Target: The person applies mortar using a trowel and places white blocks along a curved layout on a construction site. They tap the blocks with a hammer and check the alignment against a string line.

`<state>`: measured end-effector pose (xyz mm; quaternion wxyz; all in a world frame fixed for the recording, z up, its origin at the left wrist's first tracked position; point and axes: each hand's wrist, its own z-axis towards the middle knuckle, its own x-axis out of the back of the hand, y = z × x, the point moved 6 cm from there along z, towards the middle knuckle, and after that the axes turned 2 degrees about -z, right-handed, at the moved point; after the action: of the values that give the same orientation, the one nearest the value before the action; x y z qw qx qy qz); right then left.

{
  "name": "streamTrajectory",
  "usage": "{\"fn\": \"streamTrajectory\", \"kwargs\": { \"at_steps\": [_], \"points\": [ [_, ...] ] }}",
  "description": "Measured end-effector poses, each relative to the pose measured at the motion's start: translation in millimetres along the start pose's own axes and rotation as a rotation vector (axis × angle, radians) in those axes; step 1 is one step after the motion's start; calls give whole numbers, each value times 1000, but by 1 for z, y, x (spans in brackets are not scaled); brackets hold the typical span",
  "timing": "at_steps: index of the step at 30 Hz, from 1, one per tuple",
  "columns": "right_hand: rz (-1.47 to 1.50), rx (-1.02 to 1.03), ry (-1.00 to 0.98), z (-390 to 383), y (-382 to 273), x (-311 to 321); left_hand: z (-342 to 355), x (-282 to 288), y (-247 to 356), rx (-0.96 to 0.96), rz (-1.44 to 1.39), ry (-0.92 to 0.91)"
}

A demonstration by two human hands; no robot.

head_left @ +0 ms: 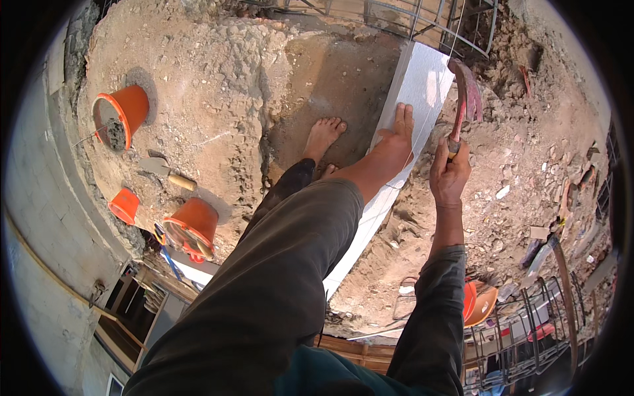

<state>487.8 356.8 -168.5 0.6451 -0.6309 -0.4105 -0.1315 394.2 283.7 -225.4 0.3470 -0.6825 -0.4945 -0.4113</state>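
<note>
My left hand (397, 132) rests flat on a long white board (432, 82), its fingers stretched out. The board runs slantwise along the edge of a dug recess, with thin string lines over it. To its right, my right hand (450, 170) is closed round the short handle of a hand tool (466, 96). This tool has a curved, reddish metal head, held close to the far end of the board; its exact kind is unclear. Bare feet (323, 137) stand in the recess left of the board, partly hidden by my left arm.
Orange buckets (132, 105) stand at the left, one with grey mortar inside. A trowel (168, 173) lies between them. Steel rebar cages (485, 30) are at the far edge and lower right. An orange hard hat (481, 303) lies near my right sleeve. Rubble covers the right side.
</note>
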Motion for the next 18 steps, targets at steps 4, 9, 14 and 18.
{"fn": "streamTrajectory", "kwargs": {
  "at_steps": [4, 9, 14, 18],
  "points": [
    [-107, -159, -160, -1, 55, -22, 5, 4, 3, -17, -58, 22],
    [-57, -66, -178, 0, 29, -13, 0, -17, 1, 14, -96, 49],
    [57, -98, -96, -5, 50, -20, 8, -22, 11, 70, -192, 137],
    [-118, -176, -277, 2, 51, -25, 3, -20, 0, -1, -155, 50]
  ]
}}
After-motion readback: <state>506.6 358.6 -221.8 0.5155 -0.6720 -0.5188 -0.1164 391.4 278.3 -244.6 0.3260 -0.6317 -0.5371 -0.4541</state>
